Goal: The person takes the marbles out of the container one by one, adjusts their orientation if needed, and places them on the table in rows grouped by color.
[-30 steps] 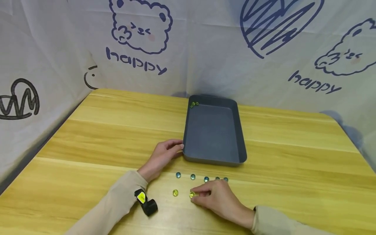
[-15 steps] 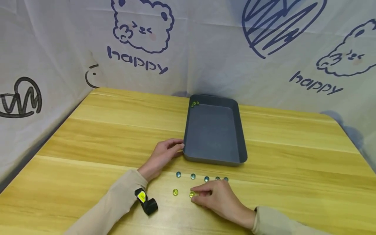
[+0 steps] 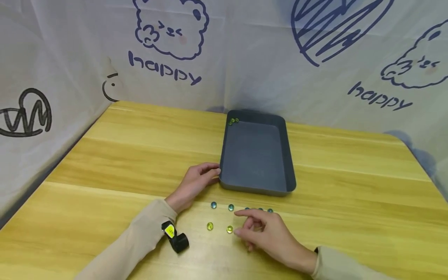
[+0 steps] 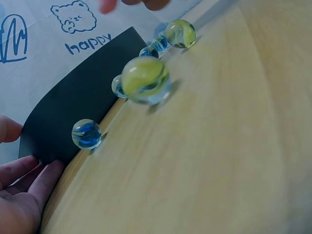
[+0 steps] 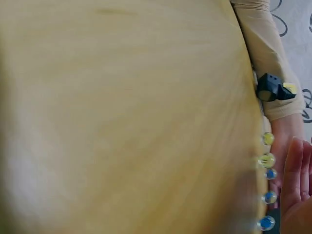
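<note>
1. Touching the tray (image 3: 255, 155) at left: our left hand (image 3: 192, 186), fingers loosely outstretched.
2. Our right hand (image 3: 271, 236), thumb and forefinger parted, empty, beside one of two yellow marbles (image 3: 229, 229) on the counter (image 3: 343, 202).
3. Blue marbles (image 3: 231, 207): five, between tray and yellow marbles.

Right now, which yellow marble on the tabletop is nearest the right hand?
The rightmost yellow marble, close beside the right hand; the other yellow marble lies farther left in the head view.
</note>
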### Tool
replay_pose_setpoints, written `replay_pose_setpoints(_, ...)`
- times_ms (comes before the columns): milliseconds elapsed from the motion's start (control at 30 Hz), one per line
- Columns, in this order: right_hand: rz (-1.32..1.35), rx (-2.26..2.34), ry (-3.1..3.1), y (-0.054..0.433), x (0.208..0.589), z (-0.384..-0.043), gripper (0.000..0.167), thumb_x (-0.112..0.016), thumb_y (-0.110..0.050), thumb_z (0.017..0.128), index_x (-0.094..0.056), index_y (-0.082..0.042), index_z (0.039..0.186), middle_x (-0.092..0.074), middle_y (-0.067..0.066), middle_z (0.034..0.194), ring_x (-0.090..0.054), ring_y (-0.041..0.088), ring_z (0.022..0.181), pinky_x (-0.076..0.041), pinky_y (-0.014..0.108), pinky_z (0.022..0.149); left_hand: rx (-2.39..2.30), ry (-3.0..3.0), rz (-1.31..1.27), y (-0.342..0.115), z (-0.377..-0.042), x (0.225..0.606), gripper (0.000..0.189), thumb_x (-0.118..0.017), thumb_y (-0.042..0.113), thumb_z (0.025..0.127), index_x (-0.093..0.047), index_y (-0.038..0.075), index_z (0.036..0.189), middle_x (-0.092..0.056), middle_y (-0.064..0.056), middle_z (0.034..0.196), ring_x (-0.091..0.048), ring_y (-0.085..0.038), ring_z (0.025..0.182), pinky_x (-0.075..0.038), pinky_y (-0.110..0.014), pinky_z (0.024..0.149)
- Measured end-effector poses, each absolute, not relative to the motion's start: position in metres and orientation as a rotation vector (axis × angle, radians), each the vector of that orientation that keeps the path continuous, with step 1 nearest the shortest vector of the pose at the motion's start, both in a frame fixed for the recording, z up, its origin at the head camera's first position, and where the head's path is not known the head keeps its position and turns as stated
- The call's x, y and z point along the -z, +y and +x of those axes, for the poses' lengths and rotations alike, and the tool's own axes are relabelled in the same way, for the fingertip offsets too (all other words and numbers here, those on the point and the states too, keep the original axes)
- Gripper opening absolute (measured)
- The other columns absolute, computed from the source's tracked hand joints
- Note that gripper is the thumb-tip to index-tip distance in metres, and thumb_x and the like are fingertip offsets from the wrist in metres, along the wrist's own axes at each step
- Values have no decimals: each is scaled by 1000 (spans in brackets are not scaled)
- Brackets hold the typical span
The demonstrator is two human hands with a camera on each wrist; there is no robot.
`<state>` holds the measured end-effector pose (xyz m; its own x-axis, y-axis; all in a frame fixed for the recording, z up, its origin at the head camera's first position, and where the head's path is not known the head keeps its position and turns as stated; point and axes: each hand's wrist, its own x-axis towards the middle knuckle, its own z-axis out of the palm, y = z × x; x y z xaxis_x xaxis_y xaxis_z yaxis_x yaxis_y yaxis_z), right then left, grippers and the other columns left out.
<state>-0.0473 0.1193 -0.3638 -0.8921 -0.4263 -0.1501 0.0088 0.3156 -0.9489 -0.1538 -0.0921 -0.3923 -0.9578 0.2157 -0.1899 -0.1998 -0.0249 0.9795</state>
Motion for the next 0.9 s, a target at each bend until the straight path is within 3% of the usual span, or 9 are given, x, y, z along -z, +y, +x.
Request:
replay_pose_setpoints(367, -498, 1532, 2425, 127, 328, -76, 30, -68, -17, 92, -57, 0, 114, -61, 4, 76, -54, 18, 54, -50, 28, 46, -2084, 1958, 54, -92, -158, 387, 35, -56, 7, 97, -56, -10, 127, -56, -22, 127, -56, -30, 116, -54, -32, 93)
replay_pose_setpoints(533, -490, 1524, 2500, 132, 314, -98, 26, -65, -19, 94, -57, -2, 112, -60, 12, 79, -49, 18, 52, -45, 29, 44, -2087, 1957, 28, -91, -158, 390, 34, -57, 6, 96, -56, -10, 126, -56, -23, 126, -57, -30, 114, -54, -33, 93)
replay_pose_setpoints(800, -367, 1610, 2410, 152, 318, -142, 27, -61, -18, 97, -56, 3, 113, -50, 10, 68, -47, 23, 56, -50, 34, 55, -2086, 1966, 47, -91, -155, 393, 33, -56, 6, 96, -57, -11, 124, -58, -22, 124, -58, -30, 113, -54, -33, 92)
replay_pose_setpoints(900, -353, 1582, 2440, 158, 320, -155, 27, -59, -18, 97, -58, 4, 113, -51, 14, 74, -47, 25, 61, -51, 37, 61, -2094, 1970, 58, -91, -154, 394, 32, -56, 5, 97, -58, -11, 124, -58, -23, 123, -58, -30, 112, -55, -34, 92)
